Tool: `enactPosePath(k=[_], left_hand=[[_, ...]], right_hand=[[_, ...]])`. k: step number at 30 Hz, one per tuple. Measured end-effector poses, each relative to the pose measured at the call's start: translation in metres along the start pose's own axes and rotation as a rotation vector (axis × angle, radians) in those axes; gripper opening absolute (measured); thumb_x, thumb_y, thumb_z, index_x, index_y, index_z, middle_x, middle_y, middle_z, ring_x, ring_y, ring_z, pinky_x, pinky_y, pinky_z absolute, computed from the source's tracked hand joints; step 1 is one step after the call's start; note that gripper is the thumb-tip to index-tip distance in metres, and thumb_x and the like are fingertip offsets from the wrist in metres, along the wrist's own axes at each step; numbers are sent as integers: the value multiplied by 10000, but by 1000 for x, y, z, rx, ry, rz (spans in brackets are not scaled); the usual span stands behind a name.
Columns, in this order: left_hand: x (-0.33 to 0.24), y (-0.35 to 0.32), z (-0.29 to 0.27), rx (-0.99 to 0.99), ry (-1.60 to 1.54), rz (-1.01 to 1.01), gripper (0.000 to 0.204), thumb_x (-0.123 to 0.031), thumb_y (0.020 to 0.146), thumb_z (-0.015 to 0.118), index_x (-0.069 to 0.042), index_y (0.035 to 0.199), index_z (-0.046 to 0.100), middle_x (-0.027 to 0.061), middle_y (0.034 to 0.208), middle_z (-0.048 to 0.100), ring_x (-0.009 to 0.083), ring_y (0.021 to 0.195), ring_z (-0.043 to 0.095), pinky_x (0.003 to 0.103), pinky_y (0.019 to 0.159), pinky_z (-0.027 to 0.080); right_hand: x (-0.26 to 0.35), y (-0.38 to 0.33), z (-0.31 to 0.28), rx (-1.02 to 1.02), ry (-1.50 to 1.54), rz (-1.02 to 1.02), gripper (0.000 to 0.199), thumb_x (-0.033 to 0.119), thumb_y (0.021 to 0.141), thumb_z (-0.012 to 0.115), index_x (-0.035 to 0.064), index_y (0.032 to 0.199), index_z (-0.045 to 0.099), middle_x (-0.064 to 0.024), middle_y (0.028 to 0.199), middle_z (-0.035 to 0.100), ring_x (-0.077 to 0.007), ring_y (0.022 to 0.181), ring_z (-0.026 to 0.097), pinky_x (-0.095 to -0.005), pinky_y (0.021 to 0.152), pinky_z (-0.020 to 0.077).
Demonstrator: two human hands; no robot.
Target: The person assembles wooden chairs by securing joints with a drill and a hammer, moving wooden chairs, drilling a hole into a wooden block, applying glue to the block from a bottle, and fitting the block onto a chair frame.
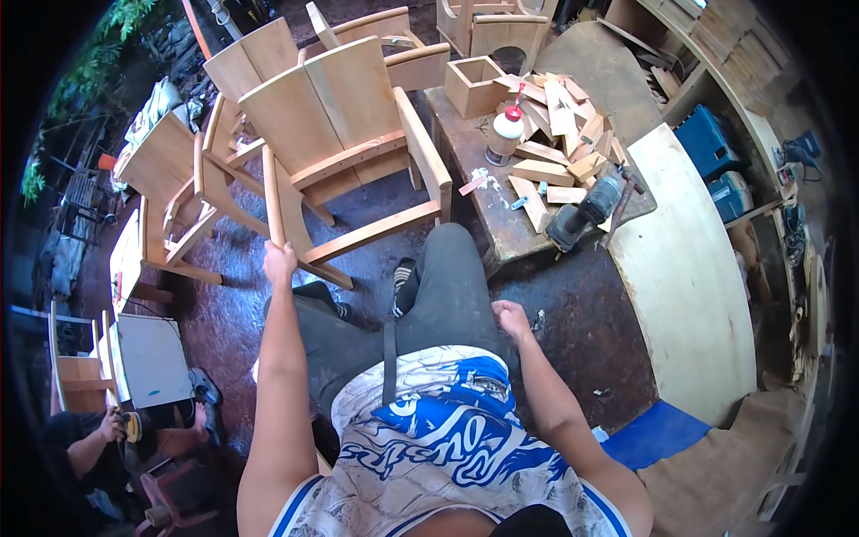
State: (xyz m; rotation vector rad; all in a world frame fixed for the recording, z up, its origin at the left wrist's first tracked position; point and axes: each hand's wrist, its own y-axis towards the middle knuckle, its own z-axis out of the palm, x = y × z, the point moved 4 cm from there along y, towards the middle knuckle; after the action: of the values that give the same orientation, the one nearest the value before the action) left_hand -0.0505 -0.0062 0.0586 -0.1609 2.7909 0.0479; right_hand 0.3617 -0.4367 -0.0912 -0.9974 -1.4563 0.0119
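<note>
From up on the person's head, the camera looks down and ahead in a round, bendy view, close over the shirt, with the left hand and the wooden chair farther away.

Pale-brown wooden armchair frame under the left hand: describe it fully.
The pale-brown wooden armchair frame appears upright on the dark, glossy floor. Its backrest is two flat boards meeting at a seam; a rail crosses below, and a front bar joins two armrest sides. The seat space is open. The bare left hand grips one armrest's front end.
</note>
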Motion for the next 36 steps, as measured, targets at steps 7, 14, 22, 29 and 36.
enactPosePath(k=[7,14,22,29,36], left_hand=[[-16,-29,5,67,-304,12,564,-372,942,591,26,1326,481,270,1171,665,445,1134,621,494,981,475],[2,-98,42,-322,-573,153,478,-163,880,669,-11,1319,555,185,1347,555,350,1251,543,427,1078,413],[-65,-140,18,-220,-608,474,285,-48,829,671,-44,1114,662,140,1128,639,334,1064,628,411,924,496],[-69,-155,27,-35,-529,672,254,-76,835,680,-53,1087,676,135,1131,657,337,1040,657,409,885,530],[-125,-173,18,127,-637,708,283,-53,821,692,-44,1103,690,161,1148,658,334,1061,660,394,898,530]], right_hand=[[65,-12,-57,-530,-201,-401,132,91,843,693,49,959,741,-51,819,734,-122,755,671,-288,730,540],[217,9,-70,-749,-662,-870,435,172,802,717,33,1203,620,-175,1121,644,-383,961,645,-452,843,528],[222,59,-72,-666,-968,-475,476,204,794,717,24,1216,591,-201,1071,648,-419,964,662,-498,828,552],[242,-17,-56,-806,-571,-907,376,211,746,749,15,1062,699,-164,999,682,-331,904,670,-406,813,537],[269,-106,-17,-567,-351,-972,438,105,701,819,1,1110,699,-159,1036,696,-302,926,682,-373,826,545]])
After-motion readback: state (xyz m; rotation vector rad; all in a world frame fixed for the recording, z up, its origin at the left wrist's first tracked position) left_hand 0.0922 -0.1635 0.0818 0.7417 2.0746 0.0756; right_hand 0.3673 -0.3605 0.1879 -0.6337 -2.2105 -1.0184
